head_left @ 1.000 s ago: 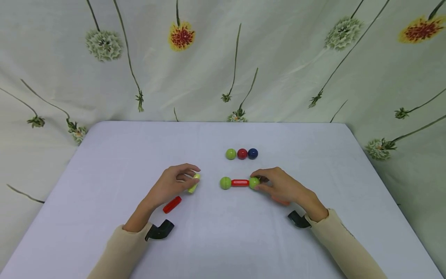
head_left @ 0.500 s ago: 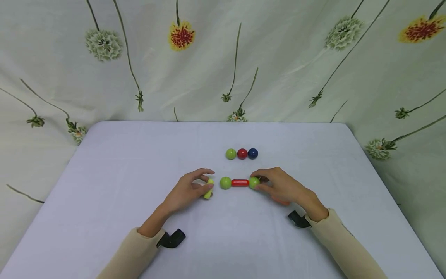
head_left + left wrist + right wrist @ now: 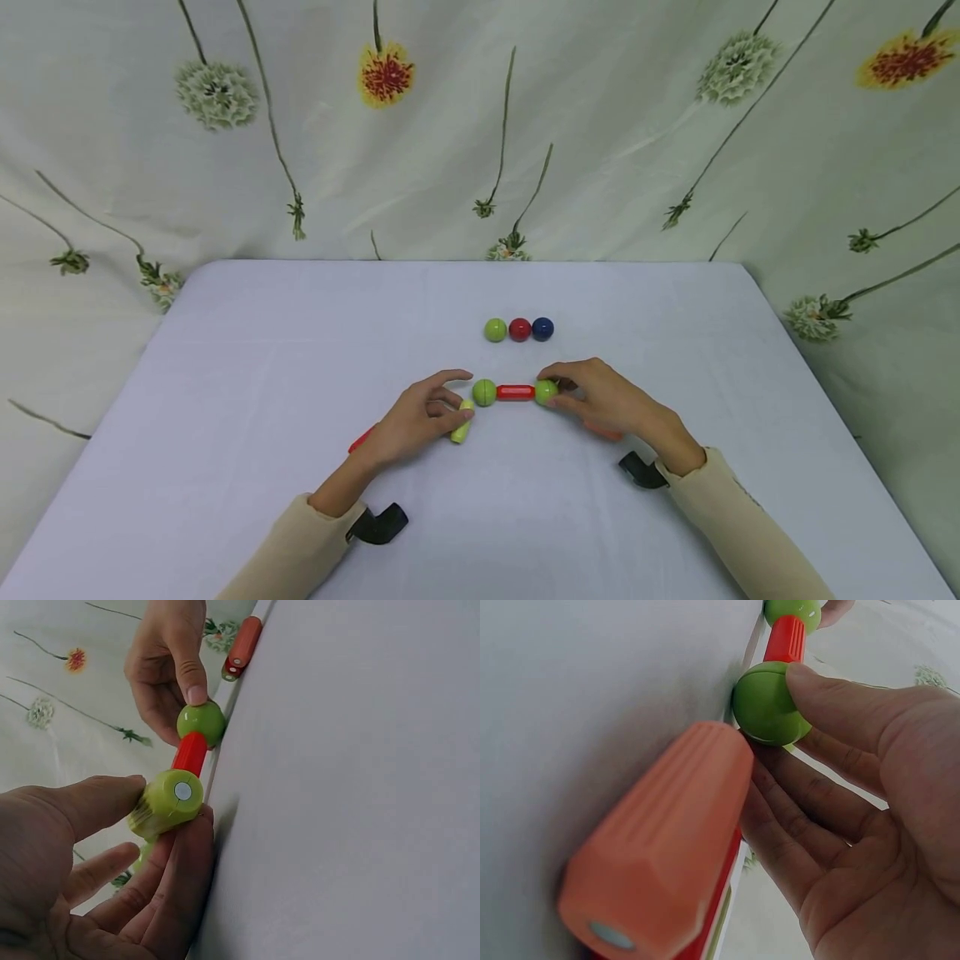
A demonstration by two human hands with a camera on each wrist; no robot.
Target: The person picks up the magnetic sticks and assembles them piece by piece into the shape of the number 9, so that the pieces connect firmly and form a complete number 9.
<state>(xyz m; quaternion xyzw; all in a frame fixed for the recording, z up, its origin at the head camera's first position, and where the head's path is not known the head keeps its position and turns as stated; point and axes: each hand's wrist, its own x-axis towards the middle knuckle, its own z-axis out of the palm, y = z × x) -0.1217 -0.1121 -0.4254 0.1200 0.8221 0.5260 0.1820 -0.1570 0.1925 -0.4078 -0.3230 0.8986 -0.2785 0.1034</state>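
Observation:
My left hand pinches a yellow-green magnetic rod between thumb and fingers; its pale round end tip shows in the left wrist view. Just beyond it lies a red rod joining two green balls, the left ball and the right ball. With thumb and fingertips, my right hand holds that right ball. The yellow-green rod is close to the left ball; whether they touch cannot be told. An orange rod lies below the right hand, largely hidden in the head view.
Behind the joined pieces stand a green ball, a red ball and a blue ball in a row. Another red rod is partly covered by the left hand. Red and green rods lie beside the orange one.
My left hand has moved right and slightly nearer the body with the yellow-green rod, coming close to the left green ball. The right hand stays on the right ball.

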